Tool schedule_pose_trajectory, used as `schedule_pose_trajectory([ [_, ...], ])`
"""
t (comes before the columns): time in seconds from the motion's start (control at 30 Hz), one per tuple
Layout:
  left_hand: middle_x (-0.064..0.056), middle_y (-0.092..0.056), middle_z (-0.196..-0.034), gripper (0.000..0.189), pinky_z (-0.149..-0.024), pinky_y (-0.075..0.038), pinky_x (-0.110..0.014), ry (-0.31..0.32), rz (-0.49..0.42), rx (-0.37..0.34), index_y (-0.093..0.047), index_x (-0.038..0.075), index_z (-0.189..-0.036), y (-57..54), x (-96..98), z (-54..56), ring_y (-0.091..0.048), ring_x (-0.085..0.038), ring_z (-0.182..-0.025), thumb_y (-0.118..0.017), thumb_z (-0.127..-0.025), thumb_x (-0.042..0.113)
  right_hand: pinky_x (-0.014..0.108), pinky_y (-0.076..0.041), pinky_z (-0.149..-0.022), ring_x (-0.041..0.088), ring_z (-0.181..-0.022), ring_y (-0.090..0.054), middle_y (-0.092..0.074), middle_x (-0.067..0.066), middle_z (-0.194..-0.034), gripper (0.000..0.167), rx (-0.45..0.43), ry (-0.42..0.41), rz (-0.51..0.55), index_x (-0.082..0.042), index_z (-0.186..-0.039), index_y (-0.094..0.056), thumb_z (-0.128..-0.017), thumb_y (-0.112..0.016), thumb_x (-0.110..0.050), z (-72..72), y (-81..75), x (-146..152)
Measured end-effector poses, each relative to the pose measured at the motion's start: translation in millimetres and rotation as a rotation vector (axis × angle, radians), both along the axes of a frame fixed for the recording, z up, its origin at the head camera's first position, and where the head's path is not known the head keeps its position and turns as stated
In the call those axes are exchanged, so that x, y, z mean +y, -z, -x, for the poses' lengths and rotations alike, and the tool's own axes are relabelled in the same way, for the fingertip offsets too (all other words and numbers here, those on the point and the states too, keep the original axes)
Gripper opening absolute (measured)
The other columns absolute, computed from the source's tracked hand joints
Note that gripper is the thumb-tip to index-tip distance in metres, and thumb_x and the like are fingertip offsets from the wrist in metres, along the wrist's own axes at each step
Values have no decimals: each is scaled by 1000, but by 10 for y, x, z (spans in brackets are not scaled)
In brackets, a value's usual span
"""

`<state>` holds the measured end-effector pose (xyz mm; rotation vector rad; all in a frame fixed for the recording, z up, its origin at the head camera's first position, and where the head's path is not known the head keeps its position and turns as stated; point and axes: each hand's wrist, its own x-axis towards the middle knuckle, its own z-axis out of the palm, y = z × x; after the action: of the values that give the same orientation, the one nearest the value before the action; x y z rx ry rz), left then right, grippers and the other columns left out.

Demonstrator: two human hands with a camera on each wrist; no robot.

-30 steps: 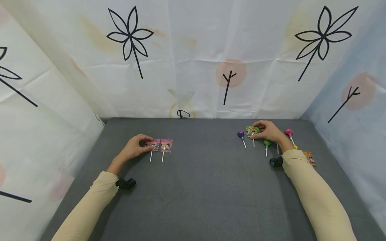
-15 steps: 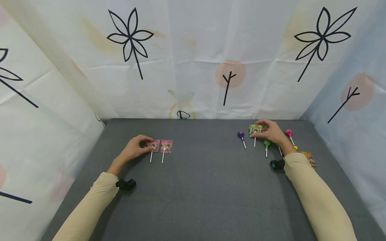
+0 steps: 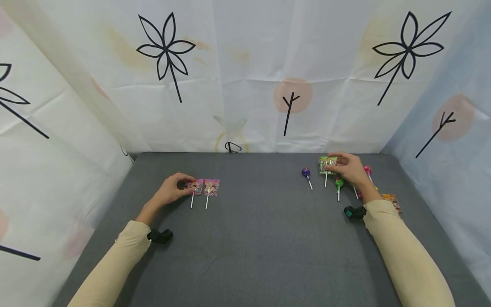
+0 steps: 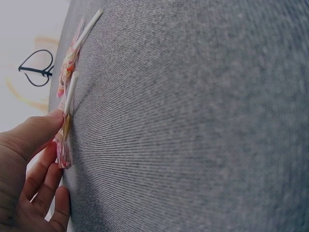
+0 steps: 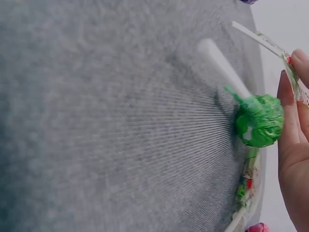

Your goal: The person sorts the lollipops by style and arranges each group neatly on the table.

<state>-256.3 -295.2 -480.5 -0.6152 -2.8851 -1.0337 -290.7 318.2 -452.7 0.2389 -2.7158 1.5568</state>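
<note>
My left hand (image 3: 172, 187) pinches the left edge of a flat lollipop (image 3: 198, 186) in a pink printed wrapper. Its white stick points toward me. In the left wrist view, thumb and fingers grip that wrapper (image 4: 62, 152) close over the cloth. A second pink-wrapped lollipop (image 3: 212, 187) lies just right of it. Far to the right, my right hand (image 3: 350, 170) holds a flat green-wrapped lollipop (image 3: 326, 163) between thumb and fingers. The right wrist view has this green-wrapped lollipop (image 5: 289, 67) tilted in the fingers, off the cloth.
Beside the right hand lie a purple ball lollipop (image 3: 305, 172), a green ball lollipop (image 3: 339, 183) and a pink one (image 3: 368, 169). An orange-wrapped piece (image 3: 391, 199) is partly behind the sleeve. Another green-wrapped lollipop (image 5: 248, 183) shows below. Patterned cloth walls (image 3: 245, 85) enclose the grey table (image 3: 245, 238).
My right hand has shifted a little right and away from me, carrying the green-wrapped lollipop off from the purple one. The left hand stays on its pink-wrapped lollipop.
</note>
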Motion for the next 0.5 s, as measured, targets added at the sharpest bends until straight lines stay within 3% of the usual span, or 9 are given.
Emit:
schedule_pose_trajectory([
  [0.1, -18, -64, -119, 34, -94, -41, -59, 3, -3, 1, -71, -1, -121, -7, 4, -6, -57, -38, -111, -78, -94, 18, 31, -51, -75, 21, -106, -57, -58, 29, -130, 56, 4, 19, 25, 2, -141, -56, -94, -77, -21, -56, -34, -6],
  [0.2, -19, -64, -119, 34, -94, -41, -59, -1, -8, -1, -71, -1, -122, -11, 5, -10, -57, -38, -111, -78, -93, 16, 30, -52, -70, 13, -94, -59, -61, 26, -124, 55, 13, 22, 64, 3, -141, -55, -95, -77, -19, -101, -48, -13],
  [0.5, -19, -63, -119, 34, -94, -41, -59, -2, -6, 0, -71, -1, -122, -4, 12, -10, -57, -38, -112, -78, -93, 16, 31, -55, -64, 15, -78, -66, -71, 11, -97, 48, 40, -7, 200, -2, -136, -60, -92, -78, -8, -244, -30, -116],
])
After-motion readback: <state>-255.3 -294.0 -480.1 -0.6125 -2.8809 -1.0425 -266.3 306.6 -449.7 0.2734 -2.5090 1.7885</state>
